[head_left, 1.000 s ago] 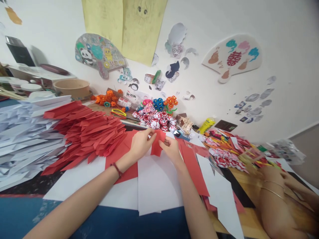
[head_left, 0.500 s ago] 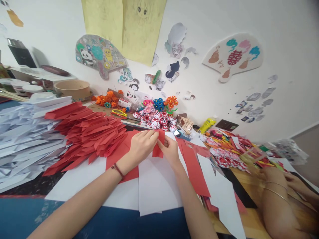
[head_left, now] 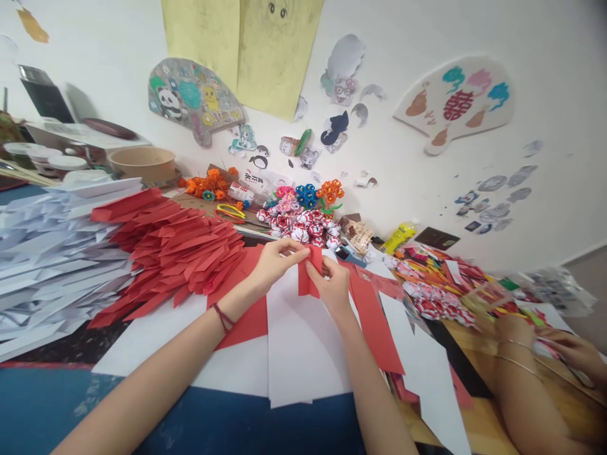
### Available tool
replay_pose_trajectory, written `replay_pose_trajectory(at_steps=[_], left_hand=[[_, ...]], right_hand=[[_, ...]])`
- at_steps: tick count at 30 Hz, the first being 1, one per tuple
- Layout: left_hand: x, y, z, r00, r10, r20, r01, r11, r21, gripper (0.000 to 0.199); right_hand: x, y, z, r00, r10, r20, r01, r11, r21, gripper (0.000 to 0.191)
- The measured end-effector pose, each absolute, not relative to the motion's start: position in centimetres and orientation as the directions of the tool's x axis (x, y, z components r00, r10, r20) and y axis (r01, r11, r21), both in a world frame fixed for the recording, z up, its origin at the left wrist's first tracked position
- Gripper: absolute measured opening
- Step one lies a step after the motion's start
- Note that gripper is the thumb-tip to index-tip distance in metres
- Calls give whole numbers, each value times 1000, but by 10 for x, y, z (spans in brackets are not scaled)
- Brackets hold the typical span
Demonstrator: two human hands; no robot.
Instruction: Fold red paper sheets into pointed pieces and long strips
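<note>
Above white sheets [head_left: 303,347], red paper [head_left: 306,285], lengthwise toward wall [head_left: 408,38], in pinch of left hand [head_left: 274,263] and right hand [head_left: 334,285].

A small red paper piece [head_left: 309,280], visibly creased, hangs above white sheets [head_left: 303,341].

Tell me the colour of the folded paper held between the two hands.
The small folded paper is plain red; the forward-looking head view shows it best.

Paper strips [head_left: 183,253] left of sheets [head_left: 303,354], bowl [head_left: 142,165] behind, packets [head_left: 562,291] apparently far right.
</note>
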State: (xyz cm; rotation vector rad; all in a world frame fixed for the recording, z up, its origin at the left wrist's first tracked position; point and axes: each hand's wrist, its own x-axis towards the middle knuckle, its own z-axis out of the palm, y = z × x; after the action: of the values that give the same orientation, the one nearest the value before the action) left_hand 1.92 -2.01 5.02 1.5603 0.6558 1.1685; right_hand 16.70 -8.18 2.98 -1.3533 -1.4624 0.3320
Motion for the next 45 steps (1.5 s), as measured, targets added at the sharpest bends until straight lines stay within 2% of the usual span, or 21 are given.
replay_pose_trajectory(at_steps=[4, 12, 19, 28, 35, 45], left_hand=[[18, -25, 56, 425, 871, 246, -182, -183, 966, 25], [17, -27, 59, 422, 887, 186, -182, -119, 976, 24], [17, -26, 58, 411, 882, 230, -184, -166, 969, 25], [20, -22, 50, 414, 867, 276, -236, -191, 953, 25], [21, -21, 47, 403, 859, 315, -187, -260, 947, 27], [18, -25, 56, 382, 882, 275, -149, -235, 960, 33]], right_hand=[[166, -82, 30, 188, 847, 497, 533, 337, -776, 27], [165, -81, 30, 180, 880, 440, 386, 348, -854, 26], [162, -82, 34, 180, 910, 374, 293, 314, -903, 31], [164, -79, 33, 224, 908, 353, 293, 283, -913, 30], [166, -80, 33, 214, 908, 360, 291, 292, -911, 31], [166, -80, 33, 203, 917, 344, 294, 278, -914, 31]])
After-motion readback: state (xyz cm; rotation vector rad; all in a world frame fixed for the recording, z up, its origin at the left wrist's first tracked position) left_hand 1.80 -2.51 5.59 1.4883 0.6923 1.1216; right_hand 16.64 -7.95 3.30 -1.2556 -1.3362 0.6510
